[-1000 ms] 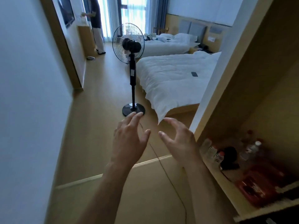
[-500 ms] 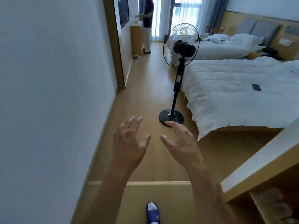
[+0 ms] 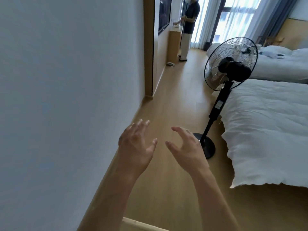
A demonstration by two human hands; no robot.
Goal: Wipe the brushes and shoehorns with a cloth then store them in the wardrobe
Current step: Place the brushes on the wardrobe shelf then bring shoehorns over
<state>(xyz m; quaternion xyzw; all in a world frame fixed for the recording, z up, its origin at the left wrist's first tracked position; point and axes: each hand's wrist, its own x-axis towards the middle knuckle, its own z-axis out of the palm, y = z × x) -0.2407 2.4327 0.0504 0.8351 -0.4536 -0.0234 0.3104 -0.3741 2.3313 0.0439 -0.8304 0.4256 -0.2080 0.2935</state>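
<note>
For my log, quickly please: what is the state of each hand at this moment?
Left hand: open, fingers spread, holding nothing.
Right hand: open, fingers loosely bent, holding nothing.

I see a strip of bare wooden floor (image 3: 175,100) running ahead between the white wall (image 3: 66,97) on the left and the nearer bed (image 3: 266,130) on the right. A standing fan (image 3: 230,67) narrows it, its round base (image 3: 206,145) just beside my right hand (image 3: 188,149). Far down the strip a person (image 3: 188,27) stands, apparently beside a low cabinet (image 3: 174,45).
</note>
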